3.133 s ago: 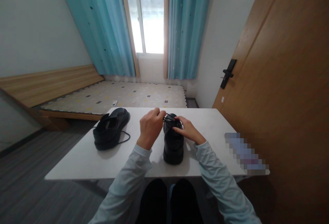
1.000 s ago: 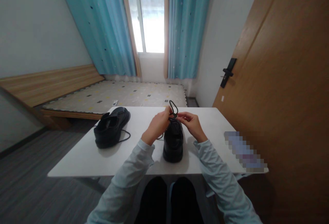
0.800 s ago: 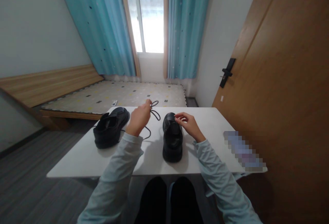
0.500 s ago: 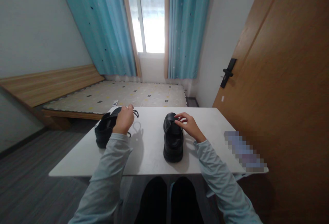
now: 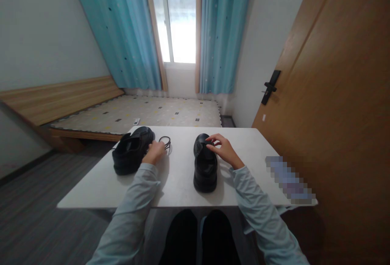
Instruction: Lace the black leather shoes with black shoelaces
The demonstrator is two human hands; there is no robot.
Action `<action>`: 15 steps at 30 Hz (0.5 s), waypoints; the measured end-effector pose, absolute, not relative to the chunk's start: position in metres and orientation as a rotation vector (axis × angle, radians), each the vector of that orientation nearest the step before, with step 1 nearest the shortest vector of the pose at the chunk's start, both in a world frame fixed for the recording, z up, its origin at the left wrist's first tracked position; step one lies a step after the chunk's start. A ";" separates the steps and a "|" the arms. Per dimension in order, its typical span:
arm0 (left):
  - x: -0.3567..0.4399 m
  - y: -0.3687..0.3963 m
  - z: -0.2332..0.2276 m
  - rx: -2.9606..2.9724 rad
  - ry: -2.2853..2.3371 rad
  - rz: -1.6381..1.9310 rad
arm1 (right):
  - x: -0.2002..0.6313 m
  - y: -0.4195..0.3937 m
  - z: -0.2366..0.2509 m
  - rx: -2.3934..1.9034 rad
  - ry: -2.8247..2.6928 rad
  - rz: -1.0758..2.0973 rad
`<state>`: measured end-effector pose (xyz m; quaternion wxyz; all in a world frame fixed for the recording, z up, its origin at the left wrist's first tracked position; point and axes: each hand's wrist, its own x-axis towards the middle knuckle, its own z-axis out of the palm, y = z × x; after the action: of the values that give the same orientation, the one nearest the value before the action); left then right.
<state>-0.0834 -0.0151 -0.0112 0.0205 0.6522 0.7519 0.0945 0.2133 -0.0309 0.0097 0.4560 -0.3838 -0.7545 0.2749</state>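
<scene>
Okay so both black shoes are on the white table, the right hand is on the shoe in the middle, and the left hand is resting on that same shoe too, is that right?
Not quite. In the head view the left hand is by the other black shoe, at the loose black shoelace on the white table. The right hand does touch the middle shoe.

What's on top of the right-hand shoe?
The right hand rests its fingertips on the right-hand shoe near its toe end. No lace shows on it; beneath the fingers is hidden.

A black shoe (image 5: 205, 165) stands upright at mid-frame, toe pointing away. A loose black lace (image 5: 165, 141) lies coiled left of it, beside a second black shoe (image 5: 131, 155).
</scene>
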 end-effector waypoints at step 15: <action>-0.033 -0.047 0.049 2.308 2.225 0.130 | 0.211 -0.032 0.014 -0.978 -1.901 0.638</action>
<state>-0.0334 -0.0473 0.0489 -0.0337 0.7189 0.6931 0.0405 0.2112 -0.0320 0.0143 0.4395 -0.3937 -0.7653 0.2570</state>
